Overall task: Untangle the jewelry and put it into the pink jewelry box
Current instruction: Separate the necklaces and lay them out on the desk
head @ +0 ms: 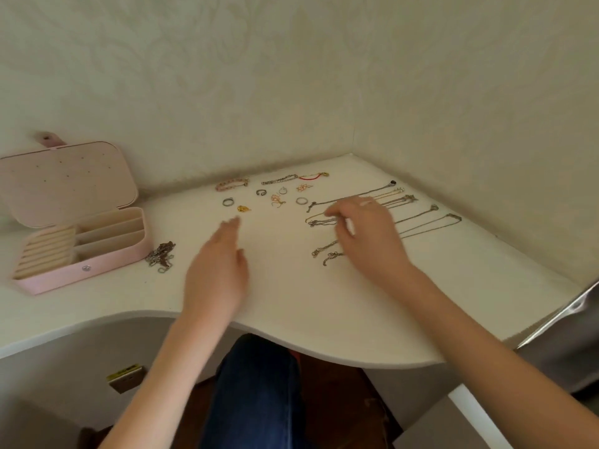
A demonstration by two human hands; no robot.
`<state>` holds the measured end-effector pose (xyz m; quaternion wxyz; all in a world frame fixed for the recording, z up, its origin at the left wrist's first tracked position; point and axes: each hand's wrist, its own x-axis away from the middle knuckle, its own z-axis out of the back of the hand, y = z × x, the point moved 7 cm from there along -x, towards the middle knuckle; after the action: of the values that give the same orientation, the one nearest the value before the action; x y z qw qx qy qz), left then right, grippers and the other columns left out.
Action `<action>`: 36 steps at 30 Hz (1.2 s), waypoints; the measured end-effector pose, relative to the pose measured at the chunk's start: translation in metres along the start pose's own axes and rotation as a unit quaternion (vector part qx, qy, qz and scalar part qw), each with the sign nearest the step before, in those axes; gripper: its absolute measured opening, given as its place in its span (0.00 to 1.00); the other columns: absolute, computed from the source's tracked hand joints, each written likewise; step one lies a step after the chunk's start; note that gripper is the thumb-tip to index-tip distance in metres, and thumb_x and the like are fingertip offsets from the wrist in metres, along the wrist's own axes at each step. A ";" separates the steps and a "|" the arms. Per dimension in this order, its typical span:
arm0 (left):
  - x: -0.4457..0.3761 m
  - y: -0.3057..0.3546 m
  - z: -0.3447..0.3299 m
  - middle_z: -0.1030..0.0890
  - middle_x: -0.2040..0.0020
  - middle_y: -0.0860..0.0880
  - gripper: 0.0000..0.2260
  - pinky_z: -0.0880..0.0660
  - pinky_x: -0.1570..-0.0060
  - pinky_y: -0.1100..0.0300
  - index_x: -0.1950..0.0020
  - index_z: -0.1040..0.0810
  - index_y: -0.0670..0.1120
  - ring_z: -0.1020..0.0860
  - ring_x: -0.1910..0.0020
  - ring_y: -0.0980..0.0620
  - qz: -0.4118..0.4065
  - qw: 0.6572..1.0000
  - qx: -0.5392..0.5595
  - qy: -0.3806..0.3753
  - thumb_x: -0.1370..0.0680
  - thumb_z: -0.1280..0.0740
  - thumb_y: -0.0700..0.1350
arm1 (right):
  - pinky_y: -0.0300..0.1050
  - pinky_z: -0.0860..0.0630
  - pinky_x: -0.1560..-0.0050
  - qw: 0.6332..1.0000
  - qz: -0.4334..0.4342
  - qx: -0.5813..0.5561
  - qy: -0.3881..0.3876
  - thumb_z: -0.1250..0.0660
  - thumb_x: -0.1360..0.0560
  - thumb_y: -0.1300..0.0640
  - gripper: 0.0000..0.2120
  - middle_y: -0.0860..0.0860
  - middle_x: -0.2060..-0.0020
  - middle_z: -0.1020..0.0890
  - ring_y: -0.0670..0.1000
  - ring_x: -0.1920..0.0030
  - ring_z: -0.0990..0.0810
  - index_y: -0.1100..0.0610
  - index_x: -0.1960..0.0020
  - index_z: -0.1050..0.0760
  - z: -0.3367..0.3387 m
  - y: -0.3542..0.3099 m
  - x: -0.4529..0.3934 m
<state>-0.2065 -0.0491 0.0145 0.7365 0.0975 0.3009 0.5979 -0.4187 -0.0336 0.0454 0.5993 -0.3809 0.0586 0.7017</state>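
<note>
The pink jewelry box (107,264) stands open at the left of the white desk, lid up, its ring rolls and compartments showing. A tangled clump of chains (160,256) lies just right of the box. Several necklaces (418,218) lie stretched in rows at the right. My right hand (366,234) hovers over their left ends, fingers curled down onto a thin chain (319,220); whether it pinches the chain is unclear. My left hand (220,264) floats flat over the desk's middle, fingers straight, holding nothing.
Bracelets (231,184), several rings (228,201) and small earrings (276,199) lie spread along the back of the white desk (291,303). Walls close the corner behind and to the right. The desk's curved front edge runs above my knee.
</note>
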 end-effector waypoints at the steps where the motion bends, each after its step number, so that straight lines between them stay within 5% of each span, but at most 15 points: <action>1: -0.004 -0.018 0.005 0.39 0.25 0.45 0.24 0.44 0.29 0.55 0.24 0.43 0.45 0.41 0.26 0.46 0.030 0.999 -0.040 -0.009 0.20 0.42 0.39 | 0.54 0.27 0.45 0.999 0.019 -0.009 -0.032 0.39 0.26 0.64 0.12 0.53 0.52 0.17 0.57 0.47 0.22 0.56 0.47 0.20 -0.014 -0.020 -0.005; 6: -0.016 -0.076 0.022 0.22 0.45 0.39 0.11 0.28 0.47 0.46 0.44 0.23 0.37 0.27 0.42 0.38 0.062 0.987 -0.144 -0.047 0.21 0.42 0.40 | 0.51 0.32 0.38 0.978 0.061 -0.059 -0.189 0.43 0.21 0.61 0.15 0.51 0.42 0.20 0.53 0.38 0.28 0.54 0.39 0.24 -0.089 -0.090 -0.039; 12: -0.024 -0.095 0.042 0.18 0.50 0.46 0.13 0.26 0.47 0.57 0.42 0.22 0.45 0.20 0.50 0.47 0.020 1.000 0.003 0.018 0.24 0.38 0.35 | 0.36 0.36 0.41 0.932 0.084 -0.153 -0.319 0.35 0.24 0.62 0.17 0.52 0.37 0.23 0.51 0.38 0.26 0.58 0.35 0.26 -0.159 -0.136 -0.050; 15: -0.029 -0.110 0.047 0.19 0.58 0.48 0.13 0.23 0.53 0.59 0.53 0.26 0.50 0.19 0.56 0.49 0.064 0.985 0.158 0.038 0.28 0.32 0.33 | 0.35 0.34 0.50 0.924 0.097 -0.183 -0.322 0.34 0.26 0.62 0.17 0.54 0.42 0.19 0.50 0.47 0.24 0.57 0.37 0.24 -0.178 -0.151 -0.054; 19: -0.027 -0.119 0.044 0.20 0.56 0.45 0.14 0.23 0.56 0.64 0.53 0.29 0.50 0.20 0.57 0.52 0.082 0.968 0.231 0.050 0.29 0.30 0.34 | 0.27 0.34 0.61 0.908 0.088 -0.255 -0.321 0.31 0.28 0.64 0.13 0.52 0.54 0.17 0.42 0.63 0.27 0.58 0.44 0.20 -0.185 -0.149 -0.054; 23: -0.030 -0.111 0.037 0.25 0.49 0.48 0.14 0.28 0.56 0.68 0.44 0.28 0.46 0.24 0.55 0.55 0.013 0.991 0.128 0.033 0.27 0.31 0.37 | 0.27 0.35 0.63 0.920 0.062 -0.252 -0.294 0.29 0.29 0.63 0.06 0.41 0.67 0.26 0.40 0.67 0.31 0.59 0.53 0.19 -0.189 -0.139 -0.056; 27: -0.030 -0.104 0.031 0.25 0.49 0.51 0.15 0.31 0.52 0.60 0.38 0.26 0.47 0.27 0.53 0.53 -0.041 0.998 0.039 0.020 0.24 0.34 0.43 | 0.26 0.34 0.63 0.924 0.037 -0.278 -0.259 0.30 0.29 0.62 0.01 0.46 0.65 0.22 0.39 0.66 0.28 0.59 0.57 0.20 -0.186 -0.134 -0.058; 31: -0.028 -0.107 0.035 0.24 0.58 0.50 0.06 0.36 0.61 0.66 0.48 0.20 0.47 0.28 0.61 0.54 -0.023 0.998 0.037 0.051 0.24 0.33 0.42 | 0.28 0.32 0.59 0.913 -0.026 -0.334 -0.233 0.31 0.27 0.61 0.06 0.47 0.63 0.20 0.41 0.63 0.25 0.57 0.50 0.20 -0.181 -0.118 -0.061; 33: -0.027 -0.108 0.035 0.24 0.59 0.49 0.03 0.37 0.63 0.69 0.53 0.21 0.46 0.28 0.61 0.53 -0.014 0.998 0.034 0.055 0.24 0.34 0.42 | 0.28 0.34 0.58 0.924 0.005 -0.294 -0.246 0.33 0.25 0.61 0.10 0.46 0.62 0.22 0.41 0.63 0.28 0.57 0.44 0.21 -0.176 -0.118 -0.060; 36: -0.026 -0.107 0.036 0.27 0.59 0.49 0.03 0.39 0.62 0.64 0.56 0.24 0.43 0.30 0.58 0.52 -0.012 0.998 0.019 0.065 0.24 0.35 0.42 | 0.24 0.36 0.58 0.936 0.092 -0.213 -0.265 0.36 0.24 0.63 0.08 0.46 0.59 0.21 0.42 0.59 0.28 0.62 0.48 0.19 -0.170 -0.128 -0.057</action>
<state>-0.1013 -0.0940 -0.0024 0.7206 0.0683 0.3607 0.5883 -0.2270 -0.1352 0.0087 0.4308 -0.2932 -0.2183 0.8251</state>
